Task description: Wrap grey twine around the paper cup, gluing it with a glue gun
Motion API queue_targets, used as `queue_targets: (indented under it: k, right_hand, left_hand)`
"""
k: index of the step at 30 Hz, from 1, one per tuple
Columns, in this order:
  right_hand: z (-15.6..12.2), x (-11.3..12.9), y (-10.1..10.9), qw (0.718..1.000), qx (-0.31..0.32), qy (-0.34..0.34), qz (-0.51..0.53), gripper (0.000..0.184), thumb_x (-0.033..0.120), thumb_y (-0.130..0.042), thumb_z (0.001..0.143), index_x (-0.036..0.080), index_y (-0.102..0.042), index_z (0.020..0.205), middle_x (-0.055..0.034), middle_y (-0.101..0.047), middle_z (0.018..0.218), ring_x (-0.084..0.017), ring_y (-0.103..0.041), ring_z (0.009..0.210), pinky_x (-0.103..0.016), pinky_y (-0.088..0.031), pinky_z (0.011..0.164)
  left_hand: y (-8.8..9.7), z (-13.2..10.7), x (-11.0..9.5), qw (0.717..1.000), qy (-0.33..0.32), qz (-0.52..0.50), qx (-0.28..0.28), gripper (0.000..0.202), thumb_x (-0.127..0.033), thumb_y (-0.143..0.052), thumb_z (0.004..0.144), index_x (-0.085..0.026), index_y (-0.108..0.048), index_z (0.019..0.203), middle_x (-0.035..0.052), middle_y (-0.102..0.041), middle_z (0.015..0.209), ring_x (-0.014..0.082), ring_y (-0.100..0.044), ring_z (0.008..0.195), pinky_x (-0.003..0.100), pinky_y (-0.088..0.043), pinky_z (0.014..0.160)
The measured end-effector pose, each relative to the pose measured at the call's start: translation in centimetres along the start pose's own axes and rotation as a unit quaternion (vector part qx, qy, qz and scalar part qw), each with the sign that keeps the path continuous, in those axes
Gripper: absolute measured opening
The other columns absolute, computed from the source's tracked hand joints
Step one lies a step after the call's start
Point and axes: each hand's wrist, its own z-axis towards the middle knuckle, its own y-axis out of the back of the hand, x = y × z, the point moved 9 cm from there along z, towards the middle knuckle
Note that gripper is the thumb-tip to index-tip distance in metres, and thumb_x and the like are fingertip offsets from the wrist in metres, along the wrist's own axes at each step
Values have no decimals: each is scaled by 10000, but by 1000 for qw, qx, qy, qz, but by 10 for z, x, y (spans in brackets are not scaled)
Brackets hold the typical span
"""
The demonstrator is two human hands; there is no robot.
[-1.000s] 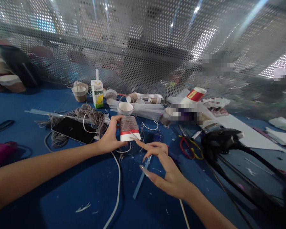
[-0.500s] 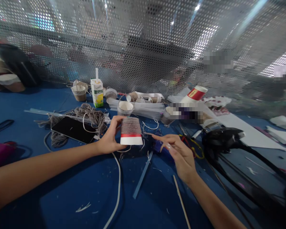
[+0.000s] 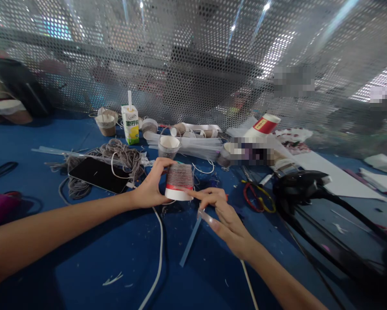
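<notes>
The right hand (image 3: 224, 219) is hiding the tip of the stick (image 3: 249, 284); pixelation is obscuring items (image 3: 260, 154) near the far edge of the bench (image 3: 93, 241).

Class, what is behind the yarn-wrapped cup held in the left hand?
Behind the yarn-wrapped cup shows another cup, open at the top, and some translucent strips. Whatever the yarn-wrapped cup and left hand cover cannot be seen.
</notes>
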Motion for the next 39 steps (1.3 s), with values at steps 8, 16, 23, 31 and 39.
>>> queue_targets:
  k: [8,16,23,31,39]
  right_hand:
    - [-8,-19,29,989,-143,7,41,284,321,-389,974,249,-582,777,-56,-735,1015,-243,-543,1008,-449,-444,877]
    - [-8,-9,36,970,-232,76,1,494,351,-740,759,258,-435,1137,-113,-589,1245,-262,-599,1107,-449,-497,872]
    - [-7,23,0,966,-100,146,-189,349,286,-748,752,280,-418,866,-26,-722,1141,-305,-492,1185,-520,-390,946]
    - [-8,26,3,955,-118,115,-247,217,205,-632,799,281,-428,817,10,-755,1064,-327,-516,1135,-519,-361,861]
    - [-19,17,48,938,-312,132,-68,287,227,-658,786,284,-462,989,-37,-644,945,-236,-617,846,-445,-510,739]
  left_hand:
    - [3,1,-2,999,12,-37,-22,734,-286,-814,649,-236,-379,1238,102,-412,1213,276,-501,1184,489,-495,1013]
    - [-4,1,-3,996,-6,-92,18,836,-276,-852,622,-260,-328,1274,124,-397,1312,303,-484,1282,501,-439,1089]
    - [-11,1,-5,998,-13,-39,53,811,-311,-849,641,-237,-360,1284,137,-389,1273,322,-454,1273,542,-447,1069]
    - [-9,2,-9,998,-31,-49,38,775,-308,-824,670,-250,-363,1291,124,-389,1261,310,-484,1241,523,-470,1047]
    - [-9,-1,-7,996,-24,-66,55,857,-289,-861,624,-261,-332,1297,139,-381,1312,328,-464,1303,539,-434,1096]
